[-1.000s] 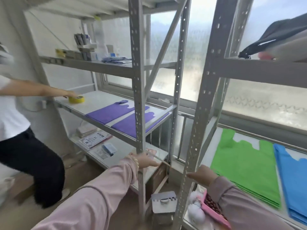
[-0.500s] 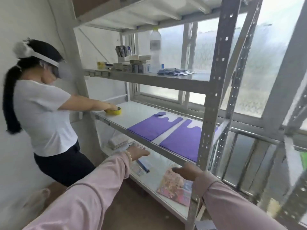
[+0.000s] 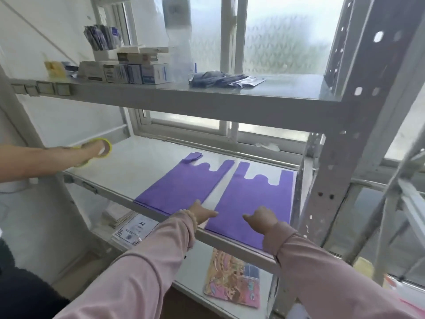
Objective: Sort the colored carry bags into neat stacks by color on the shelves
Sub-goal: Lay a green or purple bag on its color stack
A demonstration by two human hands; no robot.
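Both of your hands are at the front edge of the middle shelf (image 3: 138, 166), where two piles of purple bags lie flat side by side with a narrow strip of bare shelf between them. Their handles point toward the window, probably so the cut-outs line up and each pile sits level.

Your left hand (image 3: 202, 212) is over the near corner of the left pile (image 3: 181, 185) and the gap. Its fingers (image 3: 197, 203) are stretched out and the thumb is spread, and it holds nothing. Your right hand (image 3: 262, 218) rests on the near part of the right pile (image 3: 255, 194) with the thumb pointing left. Its other fingers are hidden behind the knuckles, so I cannot tell whether they pinch the bag or only press on it. From how your hands are placed, you look set to square the piles up or merge them into one.

Another person's hand (image 3: 92, 149) holds a yellow tape roll (image 3: 104, 147) at the far left of the same shelf, well apart from the bags.

The only print that can be read is "A4" on a paper pack (image 3: 138, 226) on the lower shelf. The writing on the boxes (image 3: 138, 73) on the upper shelf is too blurred to read.
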